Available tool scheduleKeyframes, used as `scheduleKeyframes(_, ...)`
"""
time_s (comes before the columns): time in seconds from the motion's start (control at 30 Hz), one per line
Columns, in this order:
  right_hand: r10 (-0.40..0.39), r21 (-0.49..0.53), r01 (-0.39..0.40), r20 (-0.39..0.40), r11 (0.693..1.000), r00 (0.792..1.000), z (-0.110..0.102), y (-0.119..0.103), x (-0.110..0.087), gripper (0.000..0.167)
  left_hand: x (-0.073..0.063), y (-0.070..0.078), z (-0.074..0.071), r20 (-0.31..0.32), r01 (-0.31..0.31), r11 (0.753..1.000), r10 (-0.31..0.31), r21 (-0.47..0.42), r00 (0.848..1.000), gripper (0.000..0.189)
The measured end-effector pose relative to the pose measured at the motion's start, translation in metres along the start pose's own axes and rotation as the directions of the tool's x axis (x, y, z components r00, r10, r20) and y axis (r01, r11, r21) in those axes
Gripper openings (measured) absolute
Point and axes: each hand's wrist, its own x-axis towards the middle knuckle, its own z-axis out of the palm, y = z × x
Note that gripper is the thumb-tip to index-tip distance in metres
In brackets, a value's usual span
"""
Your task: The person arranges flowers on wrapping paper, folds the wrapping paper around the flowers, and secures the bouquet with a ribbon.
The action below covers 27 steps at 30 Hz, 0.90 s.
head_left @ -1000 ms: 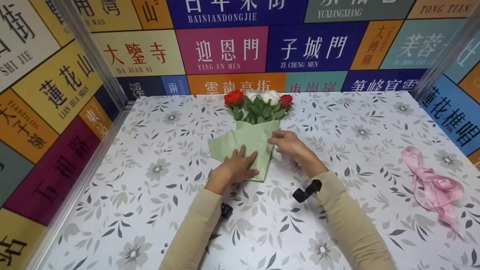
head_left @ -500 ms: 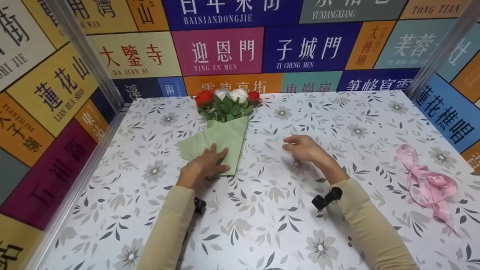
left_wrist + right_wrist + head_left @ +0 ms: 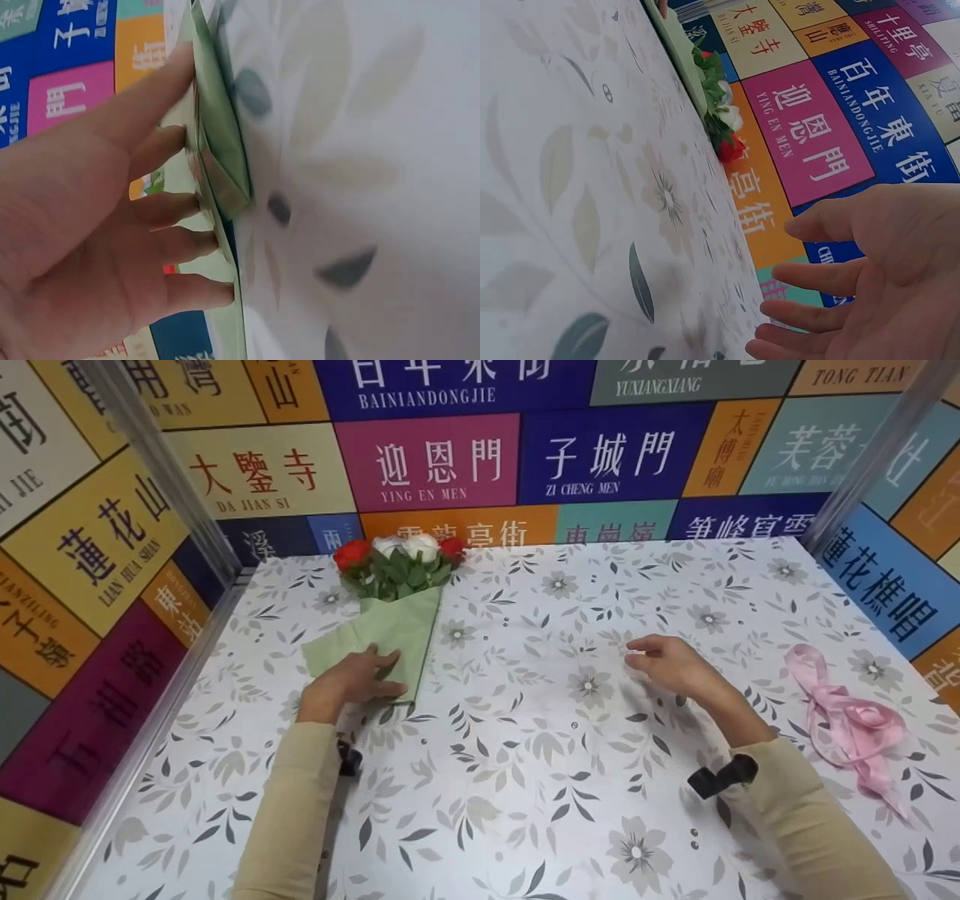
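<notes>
Green wrapping paper (image 3: 390, 641) folded into a cone around a small bouquet (image 3: 397, 561) of red and white roses lies on the left part of the counter (image 3: 525, 780), blooms toward the back wall. The left hand (image 3: 352, 679) rests flat on the lower end of the paper, fingers straight and pressing it down; the left wrist view shows the fingers (image 3: 161, 210) spread along the folded paper edge (image 3: 217, 161), but the roses themselves are out of that picture. The right hand (image 3: 667, 661) hovers over bare counter well apart from the bouquet, fingers loosely bent and grasping nothing, as the right wrist view (image 3: 870, 277) also shows. A pink ribbon (image 3: 847, 720) lies in a loose heap near the right edge of the counter.

Coloured wall panels (image 3: 427, 465) carry writing: "YING EN MEN" on pink, "ZI CHENG MEN" on blue, "BAINIANDONGJIE" on dark blue, "DA JIAN SI" on cream, "LIAN HUA SHAN" on yellow at the left, "TONG TIAN" cut off at the top right. The orange and teal panels behind the roses are half hidden by the counter's edge, and their characters cannot be read whole. A small black clip shows at each sleeve; what it is cannot be told
</notes>
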Motion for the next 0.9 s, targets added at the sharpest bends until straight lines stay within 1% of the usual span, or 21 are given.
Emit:
scheduleKeyframes(0.13, 0.003, -0.053, -0.005, -0.027, 0.999, 1.000, -0.017, 0.017, -0.017, 0.055, 0.000, -0.012, -0.004, -0.021, 0.018, 1.000, -0.018, -0.007, 1.000, 0.083)
scheduleKeyframes(0.2, 0.003, -0.088, -0.007, -0.046, 0.996, 0.999, -0.026, 0.028, -0.028, 0.056, 0.001, -0.017, -0.005, -0.036, 0.015, 1.000, -0.015, 0.001, 0.999, 0.088)
scheduleKeyframes(0.3, 0.001, -0.145, -0.015, -0.091, 0.989, 0.996, -0.038, 0.044, -0.045, 0.057, 0.002, -0.020, -0.006, -0.055, 0.012, 1.000, -0.011, 0.018, 0.998, 0.093)
scheduleKeyframes(0.37, 0.007, -0.181, -0.030, -0.125, 0.983, 0.992, -0.045, 0.054, -0.056, 0.057, 0.003, -0.021, -0.006, -0.068, 0.008, 1.000, -0.006, 0.029, 0.998, 0.092)
scheduleKeyframes(0.5, 0.050, -0.199, -0.081, -0.158, 0.977, 0.986, -0.064, 0.073, -0.072, 0.060, 0.003, -0.021, -0.007, -0.093, 0.014, 0.998, -0.009, 0.055, 0.996, 0.090)
scheduleKeyframes(0.6, 0.123, -0.175, -0.150, -0.157, 0.973, 0.980, -0.079, 0.087, -0.082, 0.067, 0.001, -0.022, -0.006, -0.102, 0.032, 0.997, -0.025, 0.072, 0.994, 0.089)
scheduleKeyframes(0.63, 0.151, -0.160, -0.177, -0.160, 0.971, 0.975, -0.084, 0.091, -0.086, 0.069, 0.001, -0.023, -0.006, -0.101, 0.039, 0.997, -0.031, 0.073, 0.994, 0.089)
scheduleKeyframes(0.7, 0.214, -0.126, -0.238, -0.182, 0.963, 0.960, -0.091, 0.100, -0.091, 0.073, 0.000, -0.024, -0.005, -0.099, 0.050, 0.996, -0.042, 0.079, 0.994, 0.089)
scheduleKeyframes(0.8, 0.312, -0.061, -0.333, -0.218, 0.941, 0.925, -0.096, 0.114, -0.096, 0.077, 0.000, -0.027, -0.005, -0.088, 0.065, 0.995, -0.059, 0.072, 0.994, 0.089)
scheduleKeyframes(0.87, 0.370, -0.054, -0.392, -0.231, 0.919, 0.900, -0.099, 0.122, -0.099, 0.079, 0.002, -0.028, -0.005, -0.097, 0.068, 0.994, -0.059, 0.083, 0.993, 0.090)
scheduleKeyframes(0.9, 0.380, -0.072, -0.406, -0.235, 0.911, 0.895, -0.100, 0.127, -0.101, 0.078, 0.002, -0.029, -0.005, -0.106, 0.066, 0.994, -0.057, 0.084, 0.993, 0.090)
